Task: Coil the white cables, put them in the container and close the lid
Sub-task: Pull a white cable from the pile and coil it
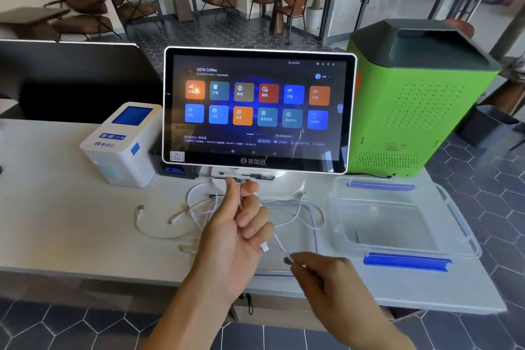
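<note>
The touchscreen [259,111] stands in the middle of the white counter [56,221] and serves as the landmark here. To its left sits a white receipt printer [125,145] with a blue panel on top. Below the screen's lower edge, loose white cables [159,231] lie tangled on the counter, some loops running over a clear lid [309,224] that rests flat there. In front of the screen's base, the left hand [241,224] is raised with its fingers curled around one cable, a white plug [264,247] showing at the heel of the palm. Lower and to the right of that, the right hand [326,273] pinches the same cable between thumb and fingertips, so a short stretch runs taut between both hands. Right of the screen's lower corner, the clear container [397,219] with blue clips sits open. Behind it, beside the screen, stands a green machine [412,105].
</note>
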